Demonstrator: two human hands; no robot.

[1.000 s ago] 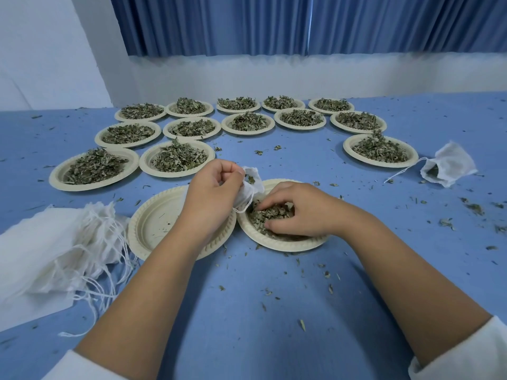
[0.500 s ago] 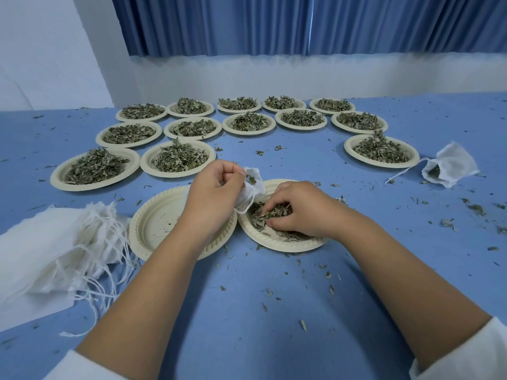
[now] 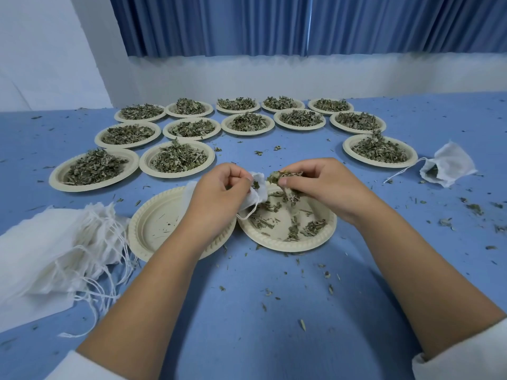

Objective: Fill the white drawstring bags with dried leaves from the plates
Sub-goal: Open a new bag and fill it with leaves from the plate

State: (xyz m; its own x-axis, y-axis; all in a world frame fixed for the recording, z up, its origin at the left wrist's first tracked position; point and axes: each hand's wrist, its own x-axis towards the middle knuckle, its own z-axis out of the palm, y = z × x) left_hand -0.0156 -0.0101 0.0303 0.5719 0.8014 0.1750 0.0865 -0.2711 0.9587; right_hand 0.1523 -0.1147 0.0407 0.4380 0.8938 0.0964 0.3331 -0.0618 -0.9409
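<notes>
My left hand (image 3: 219, 193) pinches the mouth of a small white drawstring bag (image 3: 259, 189), held above the gap between two near plates. My right hand (image 3: 321, 182) grips a clump of dried leaves (image 3: 285, 178) right beside the bag's opening. Under it sits a cream plate (image 3: 315, 237) with only a few scattered leaves. To its left lies a nearly bare plate (image 3: 153, 229), partly covered by my left wrist. A pile of flat white bags (image 3: 55, 253) with loose strings lies at the left.
Several cream plates heaped with dried leaves, such as one (image 3: 175, 159) just beyond my left hand, curve across the blue table (image 3: 274, 325). A partly filled white bag (image 3: 447, 167) lies at the right. Leaf crumbs litter the table.
My right hand has lifted from the plate with a clump of leaves and moved up to the bag's mouth. The plate now shows far fewer leaves. The left hand stays put.
</notes>
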